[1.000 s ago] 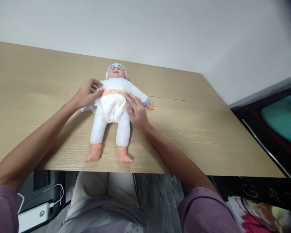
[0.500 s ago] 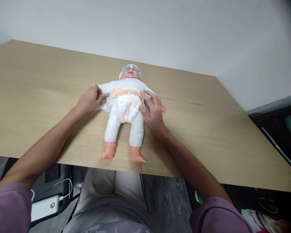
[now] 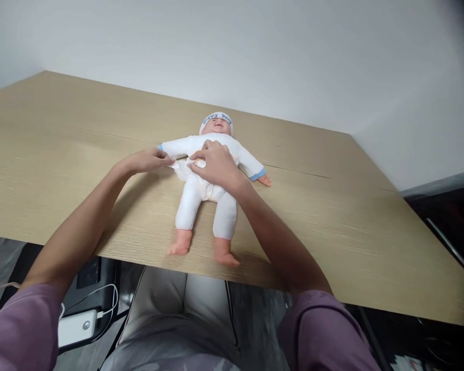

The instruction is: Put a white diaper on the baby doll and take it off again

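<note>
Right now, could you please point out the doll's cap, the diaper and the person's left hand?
Cap [image 3: 216, 117], head view: lettered front.
Diaper [image 3: 211, 193], head view: lower front.
Left hand [image 3: 144, 161], head view: back of it.

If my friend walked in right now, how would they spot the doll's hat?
On the tan table, a doll lies face up, feet toward the near edge. Its hat, at the far end, is white like the suit but carries blue lettering.

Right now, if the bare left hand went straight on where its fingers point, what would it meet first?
Beyond the thin white diaper flap that the left hand seems to pinch, probably the bare right hand, though depth is unclear.
</note>
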{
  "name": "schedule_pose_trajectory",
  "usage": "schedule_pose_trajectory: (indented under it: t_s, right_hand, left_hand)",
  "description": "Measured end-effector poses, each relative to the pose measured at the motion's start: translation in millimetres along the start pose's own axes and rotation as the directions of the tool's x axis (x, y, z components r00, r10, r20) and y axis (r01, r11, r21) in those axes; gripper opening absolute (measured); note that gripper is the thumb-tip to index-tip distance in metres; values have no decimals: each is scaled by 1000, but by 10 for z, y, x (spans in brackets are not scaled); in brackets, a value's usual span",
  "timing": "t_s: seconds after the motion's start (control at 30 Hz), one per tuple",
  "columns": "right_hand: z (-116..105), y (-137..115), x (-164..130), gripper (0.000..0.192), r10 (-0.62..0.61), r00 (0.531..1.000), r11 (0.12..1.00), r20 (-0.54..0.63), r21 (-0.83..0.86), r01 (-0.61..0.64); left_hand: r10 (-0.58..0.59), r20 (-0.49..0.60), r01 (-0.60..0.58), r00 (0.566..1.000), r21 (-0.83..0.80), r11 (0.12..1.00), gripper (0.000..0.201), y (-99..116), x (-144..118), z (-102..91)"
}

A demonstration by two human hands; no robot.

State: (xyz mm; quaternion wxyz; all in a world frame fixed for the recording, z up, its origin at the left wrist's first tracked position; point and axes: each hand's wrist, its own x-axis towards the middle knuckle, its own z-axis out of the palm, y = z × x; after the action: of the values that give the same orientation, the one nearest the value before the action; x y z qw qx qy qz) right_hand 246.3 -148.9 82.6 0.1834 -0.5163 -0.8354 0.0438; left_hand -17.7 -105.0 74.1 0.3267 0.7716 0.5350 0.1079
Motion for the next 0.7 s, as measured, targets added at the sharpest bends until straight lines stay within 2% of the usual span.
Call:
schedule_pose_trajectory:
  t_s: [0.13, 0.23, 0.33, 0.47, 0.57, 0.63, 0.7]
  right_hand:
    - [62, -16, -1, 41, 30, 1000, 1000, 8, -5, -29]
    - [99, 0, 2, 63, 19, 999, 999, -33, 43, -18]
    - [106, 67, 18, 72, -3, 998, 990, -67, 143, 12]
    - [62, 191, 36, 69, 13, 998, 947, -59, 321, 7]
    - [19, 246, 33, 60, 57, 997, 913, -61, 408, -27]
    - [-4, 262, 25, 56, 63, 995, 899, -72, 438, -26]
    - [-20, 271, 16, 54, 60, 995, 889, -85, 457, -14]
  left_hand:
    - [30, -68, -40, 997, -153, 987, 53, 231, -16, 9]
    - [64, -104, -89, 992, -255, 963, 53, 439, 100, 159]
    - [141, -121, -177, 983, -374, 910, 57, 559, 256, 335]
    - [242, -184, -304, 953, -556, 774, 61, 507, 380, 535]
    - [213, -313, -369, 926, -625, 688, 52, 365, 410, 683]
    - [171, -382, -386, 908, -608, 694, 54, 270, 429, 771]
    - [180, -396, -393, 900, -560, 729, 57, 199, 455, 830]
